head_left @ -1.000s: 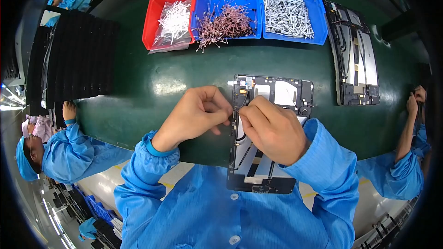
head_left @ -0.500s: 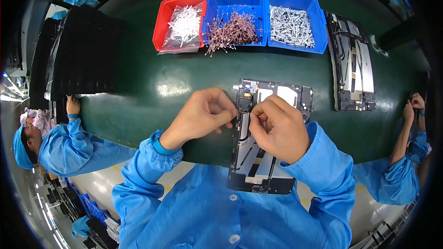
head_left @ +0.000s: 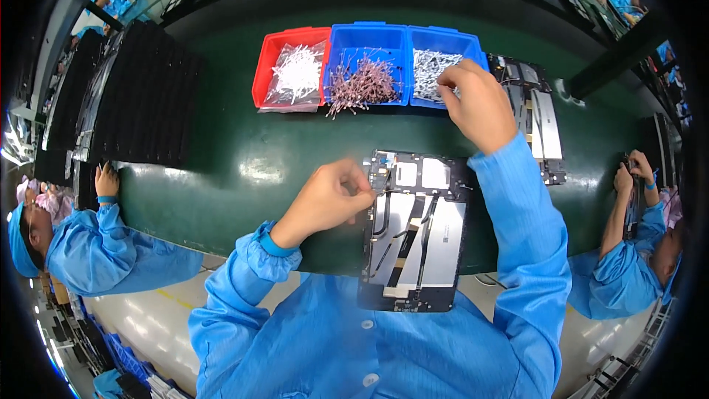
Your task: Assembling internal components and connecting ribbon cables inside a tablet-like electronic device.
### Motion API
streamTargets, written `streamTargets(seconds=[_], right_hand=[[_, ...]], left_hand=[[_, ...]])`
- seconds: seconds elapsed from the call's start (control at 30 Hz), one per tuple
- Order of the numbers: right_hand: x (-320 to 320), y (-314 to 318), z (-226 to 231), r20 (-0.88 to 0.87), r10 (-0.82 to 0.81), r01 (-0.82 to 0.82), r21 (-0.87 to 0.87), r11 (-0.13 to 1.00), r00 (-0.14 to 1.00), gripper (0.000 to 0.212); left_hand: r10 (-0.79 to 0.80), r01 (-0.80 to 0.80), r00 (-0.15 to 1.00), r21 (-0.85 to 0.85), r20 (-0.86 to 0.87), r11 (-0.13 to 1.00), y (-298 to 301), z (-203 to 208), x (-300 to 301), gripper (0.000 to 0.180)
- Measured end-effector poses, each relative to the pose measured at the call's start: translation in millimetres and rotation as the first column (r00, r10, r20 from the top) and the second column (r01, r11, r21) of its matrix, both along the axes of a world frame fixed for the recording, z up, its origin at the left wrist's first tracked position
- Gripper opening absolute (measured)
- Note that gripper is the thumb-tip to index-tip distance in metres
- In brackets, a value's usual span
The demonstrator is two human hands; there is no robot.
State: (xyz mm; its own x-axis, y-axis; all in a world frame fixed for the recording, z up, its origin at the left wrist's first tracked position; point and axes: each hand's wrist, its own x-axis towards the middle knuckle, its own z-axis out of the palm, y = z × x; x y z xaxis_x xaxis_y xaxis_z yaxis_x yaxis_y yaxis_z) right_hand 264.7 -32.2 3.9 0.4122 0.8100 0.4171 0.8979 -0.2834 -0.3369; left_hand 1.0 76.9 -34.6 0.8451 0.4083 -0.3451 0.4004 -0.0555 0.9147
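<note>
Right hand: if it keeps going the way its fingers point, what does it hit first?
The right hand would likely meet the pale small parts in the right blue bin; whether it already touches them is unclear.

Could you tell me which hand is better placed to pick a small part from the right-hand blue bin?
Right. The right hand is already over the right-hand blue bin, while the left hand rests at the opened device.
</note>
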Motion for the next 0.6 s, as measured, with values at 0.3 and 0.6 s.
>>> streamTargets(seconds=[0.3, 0.6], right_hand=[[9, 27, 1, 0.072, -0.169, 0.184, -0.435, 0.882, 0.983, 0.012], [-7, -11, 9, -0.057, 0.052, -0.047, 0.089, 0.995, 0.997, 0.011]], left_hand=[[0.170, -0.163, 0.985, -0.168, 0.028, 0.972, -2, 1, -17, 0.024], [0.309, -0.277, 0.936, -0.190, 0.167, 0.942, -8, 2, -18, 0.018]])
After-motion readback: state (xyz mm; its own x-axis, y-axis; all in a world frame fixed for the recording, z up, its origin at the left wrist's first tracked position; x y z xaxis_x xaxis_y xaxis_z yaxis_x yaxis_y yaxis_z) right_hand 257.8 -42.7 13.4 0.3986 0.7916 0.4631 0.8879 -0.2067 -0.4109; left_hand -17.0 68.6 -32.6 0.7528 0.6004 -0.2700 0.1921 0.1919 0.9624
